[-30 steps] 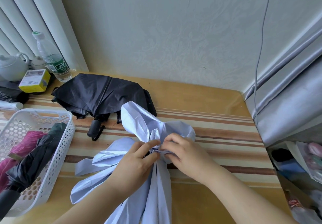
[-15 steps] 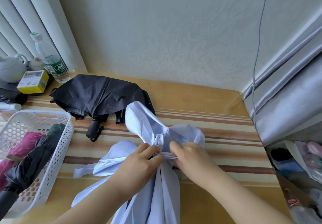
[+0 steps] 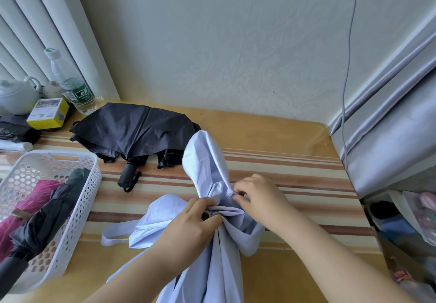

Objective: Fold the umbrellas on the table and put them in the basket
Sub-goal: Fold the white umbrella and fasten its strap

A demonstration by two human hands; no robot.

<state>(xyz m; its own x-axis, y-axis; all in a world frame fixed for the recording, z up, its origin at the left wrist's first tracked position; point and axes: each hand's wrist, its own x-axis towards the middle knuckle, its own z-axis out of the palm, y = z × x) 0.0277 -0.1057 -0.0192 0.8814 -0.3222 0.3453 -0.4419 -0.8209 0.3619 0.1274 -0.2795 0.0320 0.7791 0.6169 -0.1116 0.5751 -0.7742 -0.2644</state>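
- One pale lavender fabric umbrella (image 3: 207, 168) is lying half gathered on the near middle of the striped tan surface (image 3: 295, 175), its canopy bunching at a waist, with one flap standing up behind the hands and loose folds spreading to the left and towards the camera.
- The left hand (image 3: 188, 225) is gripping the gathered waist of the cloth, its grip narrow, fingers and thumb curling round the bunch; a small dark part of the umbrella is showing between thumb and fingers.
- The right hand (image 3: 257, 196) is pinching a fold of the same cloth just to the right of the waist, its fingertips curling in and its grip tight on the fabric.
- One pale strap (image 3: 115, 235) of the same cloth is trailing flat on the surface to the left of the folds.
- One black fabric umbrella (image 3: 134, 133) is lying collapsed but unrolled farther back on the surface, its short black handle (image 3: 126, 175) pointing towards the camera, its right edge just beside the raised lavender flap.
- One white perforated plastic basket (image 3: 80, 203) is sitting at the left edge of the surface, well apart from the hands.
- Two folded umbrellas are lying in it side by side: one magenta umbrella (image 3: 28, 199) and one dark folded umbrella (image 3: 54, 210).
- At the far left corner one clear plastic water bottle (image 3: 70, 85), one yellow cardboard box (image 3: 47, 114) and one white ceramic teapot (image 3: 17, 95) are standing close together.
- One thin grey cable (image 3: 349, 55) is hanging down the pale wall at the right.
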